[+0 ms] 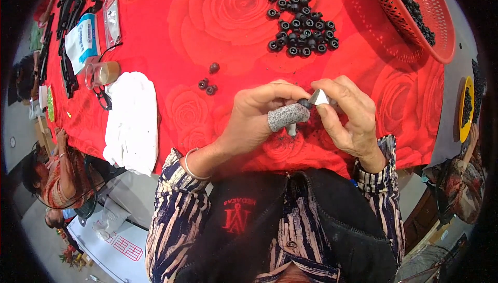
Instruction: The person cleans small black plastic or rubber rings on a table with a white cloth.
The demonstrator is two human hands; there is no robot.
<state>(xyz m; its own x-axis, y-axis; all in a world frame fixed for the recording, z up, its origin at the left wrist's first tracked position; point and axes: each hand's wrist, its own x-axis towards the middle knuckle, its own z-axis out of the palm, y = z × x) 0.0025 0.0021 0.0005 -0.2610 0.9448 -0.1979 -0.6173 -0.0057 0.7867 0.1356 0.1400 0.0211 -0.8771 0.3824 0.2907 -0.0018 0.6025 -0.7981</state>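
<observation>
Two hands [249, 117] [358, 119] with inward-curled fingers [342, 91]

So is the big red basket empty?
Not empty: lots of small black pieces lie inside the red basket. I can't tell how deep they go.

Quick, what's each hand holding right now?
Left hand: closed on a small black part.
Right hand: closed on a silvery piece.

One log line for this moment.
left hand: pinching small black part | right hand: holding silvery pointed piece beside it | nearby: cluster of black parts, red perforated basket
</observation>
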